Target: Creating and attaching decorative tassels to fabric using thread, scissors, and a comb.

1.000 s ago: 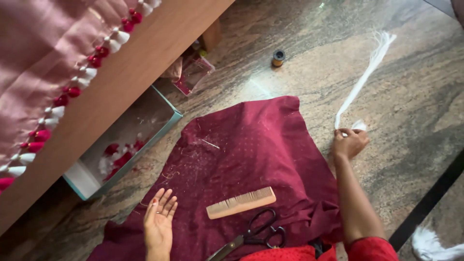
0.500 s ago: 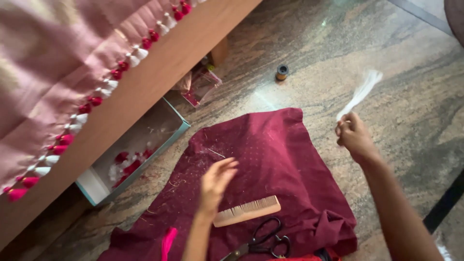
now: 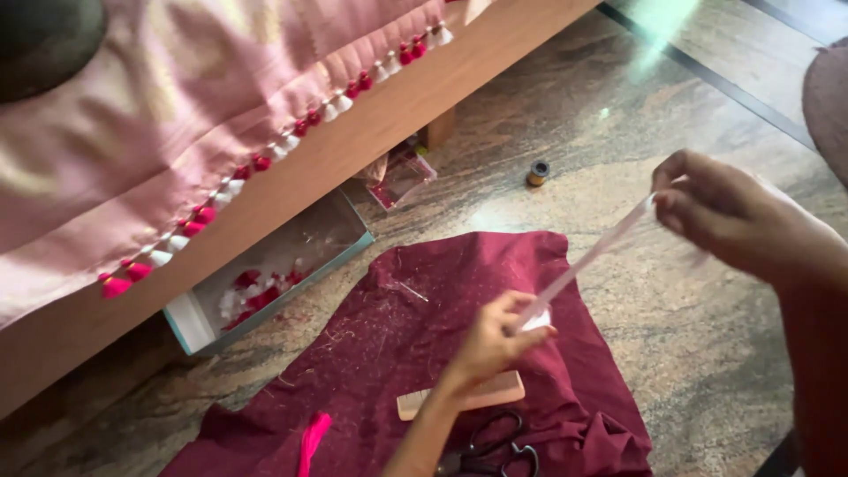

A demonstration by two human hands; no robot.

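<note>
- Head view, now: left hand (image 3: 495,340) lower centre, fingertips pinched shut on the low end of a white thread bundle (image 3: 583,263).
- Right hand (image 3: 733,212) right of centre, raised, fingers closed on the bundle's upper end. Bundle runs taut on a diagonal between the two hands, above the maroon cloth (image 3: 415,336).
- Change: half a second ago the left hand hung open over the cloth and only the right held the threads, which flared loose upward. A second ago the left palm lay flat on the cloth. Now both ends are gripped and the strand is pulled straight.
- Judgement: the threads look gathered and tensioned, so the work has gone from one-hand holding to two-hand handling.
- Comb (image 3: 464,395) on the cloth, partly hidden by the left wrist; scissors (image 3: 495,450) at bottom edge, just below it. Pink tuft (image 3: 311,439) lower left on the cloth.
- Packages: open shallow box (image 3: 265,287), teal rim, left of centre under the wooden bed edge (image 3: 353,168), holds red and white tassels. Small clear packet (image 3: 402,177) with reddish contents, upper centre beside the bed leg. No readable label.
- Small dark spool (image 3: 537,172) on the stone floor, upper centre, well apart from the hands.
- Pink fabric (image 3: 177,115) with red-white tassel fringe, upper left.
</note>
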